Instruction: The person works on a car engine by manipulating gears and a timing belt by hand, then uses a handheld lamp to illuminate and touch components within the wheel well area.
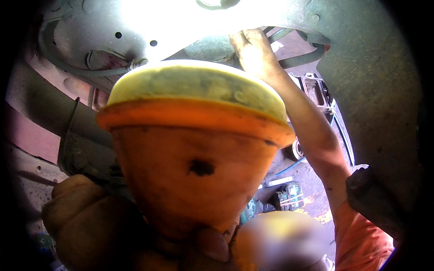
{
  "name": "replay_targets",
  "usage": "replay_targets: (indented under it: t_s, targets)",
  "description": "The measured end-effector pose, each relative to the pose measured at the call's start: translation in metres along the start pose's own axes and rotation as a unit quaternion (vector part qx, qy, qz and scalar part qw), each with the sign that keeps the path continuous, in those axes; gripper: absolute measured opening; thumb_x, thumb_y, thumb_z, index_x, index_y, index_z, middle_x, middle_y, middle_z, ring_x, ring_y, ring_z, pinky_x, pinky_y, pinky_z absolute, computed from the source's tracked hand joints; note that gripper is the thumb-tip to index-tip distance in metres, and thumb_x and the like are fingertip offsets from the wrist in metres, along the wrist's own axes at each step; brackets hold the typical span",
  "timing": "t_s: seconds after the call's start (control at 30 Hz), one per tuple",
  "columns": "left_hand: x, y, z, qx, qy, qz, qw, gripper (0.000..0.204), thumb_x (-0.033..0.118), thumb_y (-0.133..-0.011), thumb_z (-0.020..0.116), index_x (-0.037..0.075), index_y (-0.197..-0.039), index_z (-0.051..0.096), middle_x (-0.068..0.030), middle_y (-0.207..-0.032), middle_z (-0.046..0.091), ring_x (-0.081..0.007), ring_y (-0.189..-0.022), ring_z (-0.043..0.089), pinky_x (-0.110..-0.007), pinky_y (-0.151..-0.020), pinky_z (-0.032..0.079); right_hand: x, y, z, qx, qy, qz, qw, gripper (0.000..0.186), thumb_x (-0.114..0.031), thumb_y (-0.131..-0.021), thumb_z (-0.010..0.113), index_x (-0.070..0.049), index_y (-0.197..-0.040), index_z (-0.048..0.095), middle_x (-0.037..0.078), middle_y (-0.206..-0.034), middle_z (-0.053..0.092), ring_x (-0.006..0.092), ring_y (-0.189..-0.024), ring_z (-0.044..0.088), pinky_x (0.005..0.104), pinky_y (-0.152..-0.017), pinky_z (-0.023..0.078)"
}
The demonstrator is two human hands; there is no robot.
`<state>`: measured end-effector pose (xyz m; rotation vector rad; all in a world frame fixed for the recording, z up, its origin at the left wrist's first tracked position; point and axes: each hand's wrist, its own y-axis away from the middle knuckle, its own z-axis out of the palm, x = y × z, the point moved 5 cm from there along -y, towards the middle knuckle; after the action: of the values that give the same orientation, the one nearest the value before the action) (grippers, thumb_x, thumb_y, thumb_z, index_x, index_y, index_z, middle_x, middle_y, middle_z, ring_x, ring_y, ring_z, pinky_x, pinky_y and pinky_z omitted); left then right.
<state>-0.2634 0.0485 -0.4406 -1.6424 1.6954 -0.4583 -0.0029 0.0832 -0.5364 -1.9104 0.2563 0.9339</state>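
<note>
An orange cone-shaped housing with a translucent yellow rim fills the middle of the view, with a dark mark on its side. My left hand grips it from below, with the thumb at its base and much of the hand in shadow. My right hand reaches up past the housing to a brightly lit metal panel, its bare forearm rising from an orange sleeve at lower right. Its fingers are curled at the panel's lower edge; what they hold is hidden.
Metal vehicle parts surround the opening, with a curved hose at upper left and a dark bracket beside the right forearm. Through the gap show a blue cable, power tools on the floor and a blurred yellowish round shape.
</note>
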Motion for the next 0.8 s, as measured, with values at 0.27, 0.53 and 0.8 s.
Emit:
replay_targets:
  t_s: [0.27,0.53,0.8]
  targets:
    - [-0.001,-0.003,0.007,0.001,0.003,-0.001,1.000,0.087,0.033,-0.058,0.085,0.003,-0.130,0.046,-0.0154,-0.121,0.053,-0.0310,-0.110,0.057,-0.041,-0.093,0.050,0.002,0.004,0.008,-0.036,0.008,0.124,0.992,0.044,-0.038,-0.102,0.045,0.001,-0.092,0.062,0.024,-0.086,0.065,0.0405,-0.083,0.062,0.0446,-0.078,0.047]
    - [0.002,-0.004,-0.001,0.005,0.001,0.001,1.000,0.086,0.032,-0.057,0.086,0.003,-0.129,0.047,-0.0151,-0.120,0.054,-0.0307,-0.110,0.057,-0.041,-0.092,0.050,0.003,0.003,0.003,-0.031,-0.017,0.104,0.994,0.045,-0.040,-0.102,0.045,-0.002,-0.084,0.058,0.012,-0.072,0.058,0.0255,-0.071,0.057,0.0367,-0.066,0.043]
    - [-0.002,0.002,0.000,0.000,0.002,-0.005,1.000,0.085,0.031,-0.057,0.086,0.003,-0.128,0.048,-0.0148,-0.119,0.055,-0.0305,-0.109,0.057,-0.041,-0.092,0.050,-0.002,0.004,-0.009,-0.064,0.011,-0.018,0.998,0.050,-0.045,-0.100,0.048,-0.003,-0.076,0.062,0.004,-0.069,0.060,0.0167,-0.070,0.057,0.0322,-0.070,0.045]
